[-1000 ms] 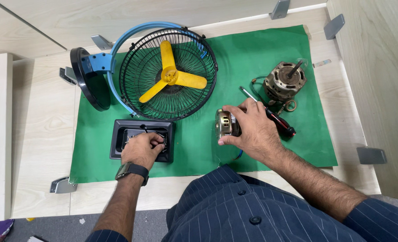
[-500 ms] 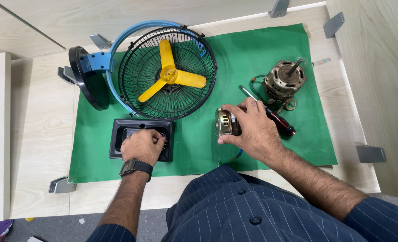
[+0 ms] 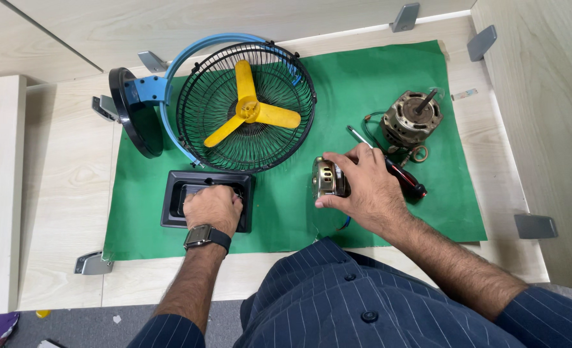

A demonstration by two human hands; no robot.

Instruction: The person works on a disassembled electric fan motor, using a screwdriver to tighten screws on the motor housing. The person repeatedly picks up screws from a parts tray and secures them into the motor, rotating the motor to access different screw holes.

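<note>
The small round silver-and-brass metal motor part (image 3: 328, 178), in the middle of the frame, is gripped steady by the right hand (image 3: 366, 187), while the left hand (image 3: 213, 207) reaches, fingers curled, into the black plastic tray (image 3: 173, 203).

dark navy shirt (image 3: 337, 303) with thin pale pinstripes and dark round buttons, sleeves reaching the forearms. a black wristwatch (image 3: 207, 237) with a square face sits on the left wrist.

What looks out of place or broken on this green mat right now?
The fan lies flat on its back on the green mat, not standing. A bare motor with loose wires sits apart at the right. The right hand holds a metal motor part; the left hand reaches into a black tray. Nothing spilled.
</note>
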